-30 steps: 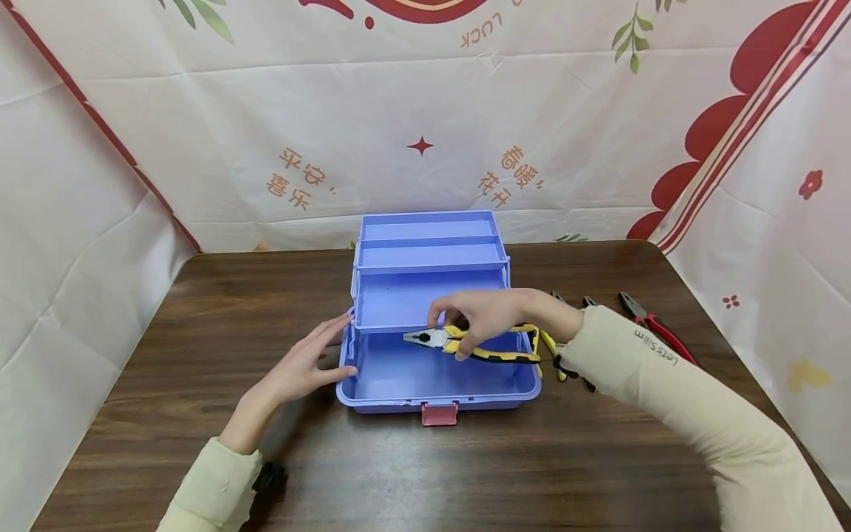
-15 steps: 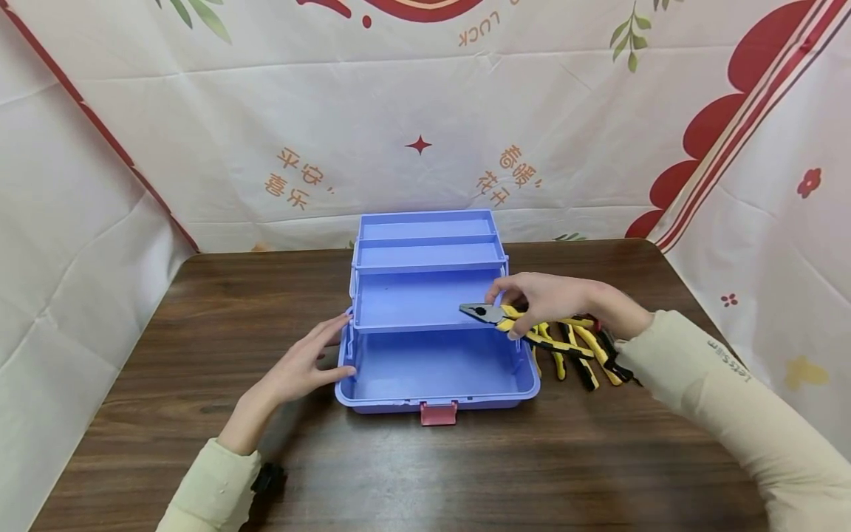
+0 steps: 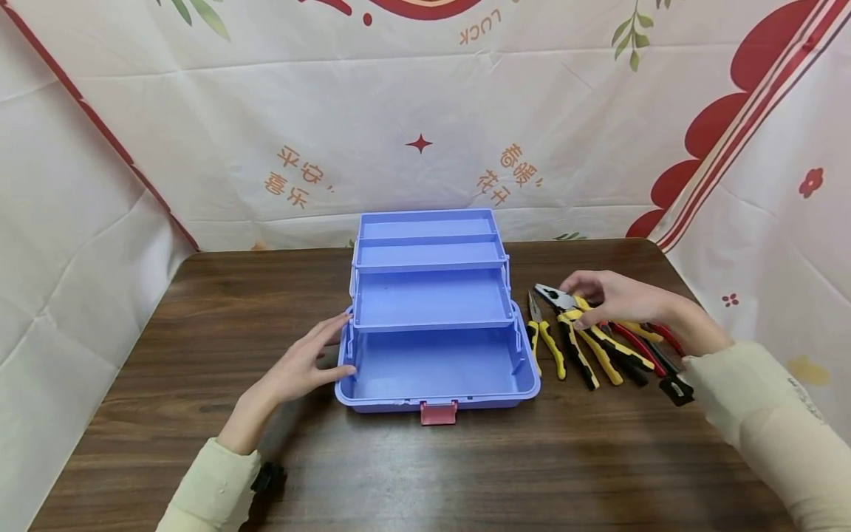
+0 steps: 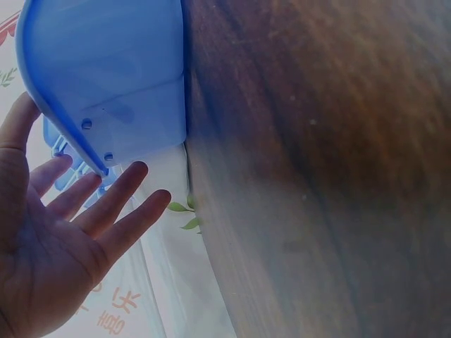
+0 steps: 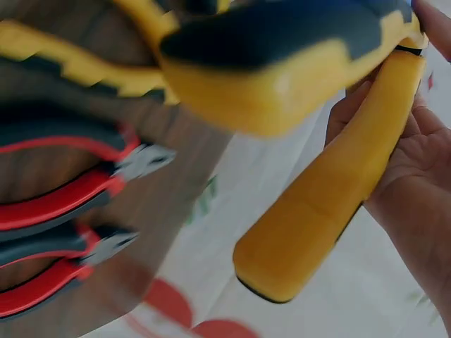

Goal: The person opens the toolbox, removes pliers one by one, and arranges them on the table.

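Note:
A blue toolbox [image 3: 385, 407] stands unfolded mid-table, its stepped trays raised behind the bottom compartment. My left hand [image 3: 302, 369] touches its left rim with spread, straight fingers; the left wrist view shows that hand [image 4: 56, 253] beside the box's outer wall [image 4: 127, 56]. To the right of the box, my right hand [image 3: 618, 303] grips yellow-and-black combination pliers [image 3: 557, 298] near the pivot, with the nose pointing left. Their two handles [image 5: 317, 190] spread apart in the right wrist view. In the head view the held pliers overlap other pliers lying on the table.
Yellow-handled long-nose pliers [image 3: 550, 347] lie against the box's right side. Farther right are more yellow-and-black handles [image 3: 601, 363] and red-and-black pliers [image 5: 49, 201]. A pink latch [image 3: 438, 414] hangs at the toolbox front. Patterned white cloth [image 3: 425, 96] surrounds the table.
My right hand has carried the combination pliers from above the toolbox's bottom compartment rightward to the other pliers. My left hand has stayed at the box's left rim.

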A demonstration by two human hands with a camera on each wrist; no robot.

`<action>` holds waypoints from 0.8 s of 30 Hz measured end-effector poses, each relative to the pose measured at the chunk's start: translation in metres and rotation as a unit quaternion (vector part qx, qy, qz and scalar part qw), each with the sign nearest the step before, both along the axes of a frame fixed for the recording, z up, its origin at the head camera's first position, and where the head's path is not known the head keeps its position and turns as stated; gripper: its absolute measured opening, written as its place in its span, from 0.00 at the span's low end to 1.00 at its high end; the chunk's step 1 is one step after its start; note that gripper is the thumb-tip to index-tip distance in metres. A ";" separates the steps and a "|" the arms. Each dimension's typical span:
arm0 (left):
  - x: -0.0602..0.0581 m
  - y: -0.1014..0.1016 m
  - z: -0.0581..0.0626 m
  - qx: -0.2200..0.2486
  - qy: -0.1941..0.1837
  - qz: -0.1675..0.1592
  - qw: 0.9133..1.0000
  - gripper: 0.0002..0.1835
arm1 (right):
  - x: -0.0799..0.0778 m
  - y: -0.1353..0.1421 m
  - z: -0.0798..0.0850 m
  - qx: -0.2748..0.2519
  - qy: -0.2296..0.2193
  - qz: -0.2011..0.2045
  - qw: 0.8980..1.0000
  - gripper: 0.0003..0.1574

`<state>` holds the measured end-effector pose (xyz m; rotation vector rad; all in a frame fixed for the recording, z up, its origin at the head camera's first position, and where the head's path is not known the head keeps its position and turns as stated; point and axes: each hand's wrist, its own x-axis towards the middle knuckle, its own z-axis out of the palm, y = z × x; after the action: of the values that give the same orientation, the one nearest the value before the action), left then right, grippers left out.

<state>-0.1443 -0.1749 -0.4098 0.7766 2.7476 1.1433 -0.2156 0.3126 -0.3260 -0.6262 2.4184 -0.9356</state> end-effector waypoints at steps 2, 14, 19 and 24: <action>0.000 0.000 0.000 0.001 0.003 -0.001 1.000 0.43 | 0.000 0.014 -0.005 -0.011 -0.003 -0.020 1.000 0.31; 0.000 -0.001 0.000 0.000 -0.004 0.005 1.000 0.43 | 0.008 0.082 -0.029 0.038 0.043 -0.130 0.990 0.32; 0.000 -0.002 0.000 -0.001 -0.013 0.008 1.000 0.43 | 0.006 0.108 -0.038 0.073 0.066 -0.160 0.982 0.35; 0.000 -0.003 0.000 0.000 -0.018 0.005 1.000 0.43 | 0.007 0.128 -0.047 0.070 0.071 -0.199 0.975 0.37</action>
<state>-0.1442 -0.1774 -0.4096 0.7361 2.7248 1.1481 -0.2089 0.4407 -0.3734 -0.1610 2.7707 -0.8829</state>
